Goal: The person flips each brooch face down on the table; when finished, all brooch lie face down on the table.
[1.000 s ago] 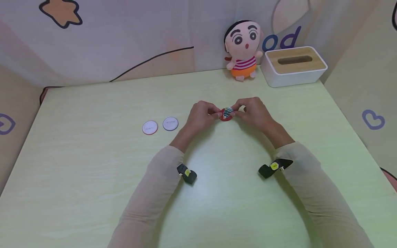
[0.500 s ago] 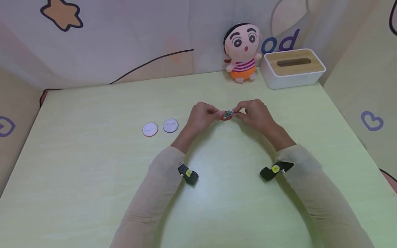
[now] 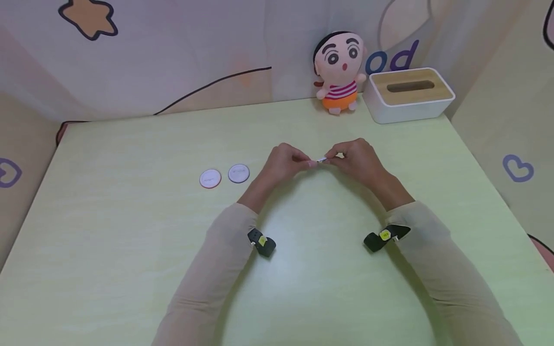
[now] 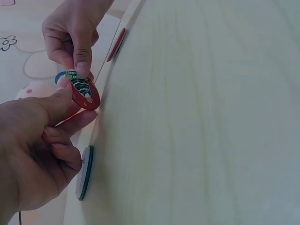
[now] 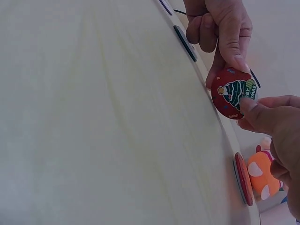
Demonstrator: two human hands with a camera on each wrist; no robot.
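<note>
A round red disc [image 5: 227, 93] printed with a green Christmas tree is held just above the table between both hands. My left hand [image 3: 283, 161] pinches one edge of it between thumb and fingers. From the opposite edge my right hand [image 3: 357, 156] pinches it too, its thumb over the printed lettering in the right wrist view. Seen from the head, the disc is nearly edge-on and only a small pale sliver shows. Two white-faced round discs, one red-edged [image 3: 210, 178] and one dark-edged [image 3: 238, 173], lie flat on the table left of my left hand.
In the right wrist view, a small stack of discs [image 5: 243, 179] sits near the plush doll. The plush doll [image 3: 339, 72] and a white tissue box [image 3: 411, 96] with a wooden lid stand at the back of the table [image 3: 130, 230], against a printed cloth wall.
The red disc has tilted between the fingers, from its printed face showing to almost edge-on in the head view. Both hands have stayed in nearly the same place.
</note>
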